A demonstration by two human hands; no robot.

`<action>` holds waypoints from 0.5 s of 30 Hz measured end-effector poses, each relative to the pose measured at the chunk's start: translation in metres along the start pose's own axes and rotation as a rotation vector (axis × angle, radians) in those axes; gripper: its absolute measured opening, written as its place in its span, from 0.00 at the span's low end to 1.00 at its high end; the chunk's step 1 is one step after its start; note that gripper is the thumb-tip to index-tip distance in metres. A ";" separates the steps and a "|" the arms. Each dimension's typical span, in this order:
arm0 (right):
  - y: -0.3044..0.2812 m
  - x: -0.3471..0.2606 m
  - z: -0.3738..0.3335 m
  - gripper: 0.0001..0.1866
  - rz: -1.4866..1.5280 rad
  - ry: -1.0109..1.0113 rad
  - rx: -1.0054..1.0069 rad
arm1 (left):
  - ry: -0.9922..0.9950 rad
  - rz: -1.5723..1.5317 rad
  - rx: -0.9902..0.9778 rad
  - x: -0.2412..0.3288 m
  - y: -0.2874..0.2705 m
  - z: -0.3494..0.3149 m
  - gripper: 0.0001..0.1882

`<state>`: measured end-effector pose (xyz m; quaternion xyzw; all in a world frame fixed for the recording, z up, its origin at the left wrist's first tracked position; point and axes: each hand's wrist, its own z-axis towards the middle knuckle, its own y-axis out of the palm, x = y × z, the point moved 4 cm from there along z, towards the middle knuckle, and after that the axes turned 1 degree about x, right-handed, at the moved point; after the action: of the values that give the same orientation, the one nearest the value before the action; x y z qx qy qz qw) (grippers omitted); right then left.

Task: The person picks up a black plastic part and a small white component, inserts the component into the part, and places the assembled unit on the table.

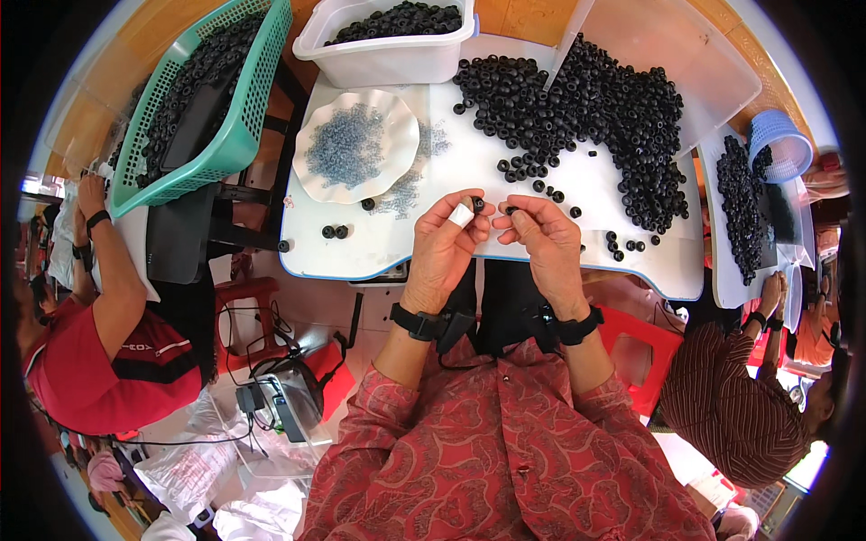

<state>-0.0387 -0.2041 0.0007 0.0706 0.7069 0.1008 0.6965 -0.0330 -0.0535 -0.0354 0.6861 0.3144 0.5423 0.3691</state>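
Over the front edge of a white table [352,257], my two hands are raised close together. My left hand [446,248] pinches a small black ring-like part [478,205], and one of its digits is wrapped in white tape [461,215]. Beside it, my right hand [546,248] is closed at the fingertips on a small dark piece [511,210], mostly covered by the fingers. Behind my hands spreads a heap of similar black round parts [631,117]. Left of them a white wavy-edged plate [408,135] carries small translucent bits [345,146], more of which lie loose beside it.
A white bin [388,61] and a green basket [239,149] hold more black parts. A clear plastic sheet or tub [686,68] stands over the heap. A blue basket [781,149] is on the table to the right. People sit on both sides; a red stool [642,352] is behind me.
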 end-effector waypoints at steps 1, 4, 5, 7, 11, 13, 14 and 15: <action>0.000 0.001 0.000 0.12 -0.015 0.016 0.006 | 0.000 0.000 0.001 0.000 -0.001 0.000 0.15; 0.001 0.001 -0.002 0.11 -0.032 0.037 0.000 | 0.016 0.012 -0.011 0.000 -0.002 0.000 0.14; 0.002 0.001 -0.002 0.11 -0.032 0.038 0.000 | 0.009 0.013 -0.007 0.000 -0.001 0.000 0.15; 0.004 0.000 0.000 0.11 -0.054 -0.031 0.017 | 0.003 0.014 -0.003 0.000 -0.002 0.000 0.15; 0.007 -0.001 0.000 0.11 -0.074 -0.024 0.031 | 0.006 0.016 -0.012 0.000 -0.003 0.000 0.15; 0.008 -0.001 0.002 0.10 -0.070 -0.030 0.046 | 0.005 0.017 -0.014 -0.001 -0.003 0.000 0.15; 0.008 -0.001 0.002 0.10 -0.070 -0.029 0.045 | 0.004 0.022 -0.022 -0.001 -0.004 0.001 0.15; 0.008 -0.001 0.003 0.10 -0.068 -0.038 0.038 | 0.004 0.027 -0.030 -0.001 -0.004 0.001 0.15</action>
<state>-0.0362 -0.1966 0.0035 0.0619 0.6973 0.0623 0.7114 -0.0326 -0.0527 -0.0393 0.6836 0.2979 0.5531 0.3715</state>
